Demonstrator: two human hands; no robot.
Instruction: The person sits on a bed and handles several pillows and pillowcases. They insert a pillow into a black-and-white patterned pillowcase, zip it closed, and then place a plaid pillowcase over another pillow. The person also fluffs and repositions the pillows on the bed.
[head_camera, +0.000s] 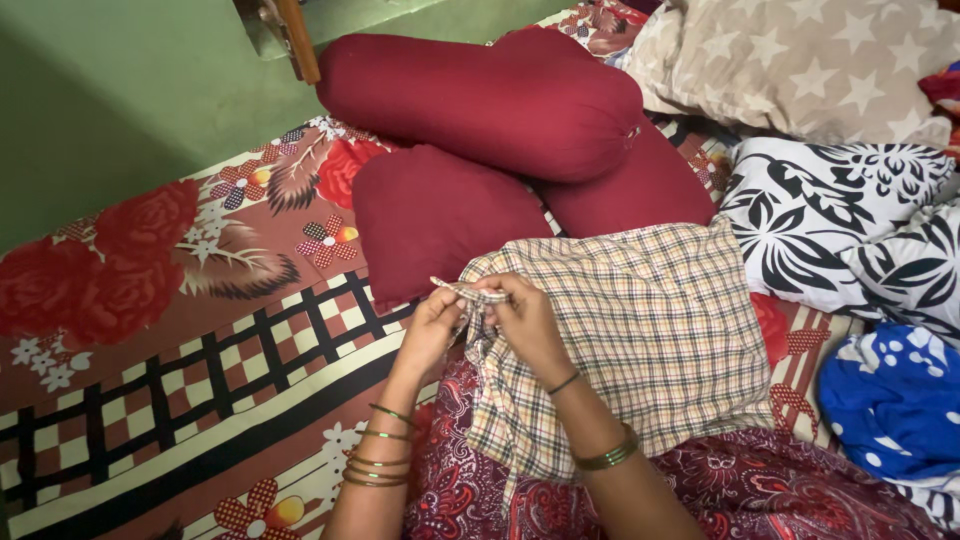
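Currently both hands are working at the open end of a checked pillow cover (640, 330), beige with dark and red lines, which is lying across the person's lap on a maroon paisley garment (770, 490). The left hand (430, 330) is pinching one narrow tie strip (468, 292) of the same checked cloth, fingers closed on it. The right hand (528, 322) is gripping the gathered cloth just beside it, fingers likewise clenched on fabric. The two hands are nearly touching at the cover's left corner. Green bangles (378, 460) are sitting on the left forearm, and a single green bangle (608, 456) plus a thin dark band on the right wrist.

Judgement: the step in hand looks like tying or knotting the closure strips at the cover's mouth. The next move is calling for keeping tension on both ends while crossing one strip over the other; a slack pinch could be letting the strip slip.

Under the lap, a bedsheet (200, 370) is covering the bed, printed with red roses, checks and small flowers. Beyond the cover, a maroon pillow (430, 215) is lying, with a maroon bolster (480, 95) resting partly over it and a second maroon cushion (640, 190) behind. To the right, a black-and-white leaf-print pillow (850, 225) and a blue white-spotted one (895, 400) are lying side by side; a beige star-print pillow (800, 60) is lying farthest off. A green wall (120, 90) is bounding the bed's far left.
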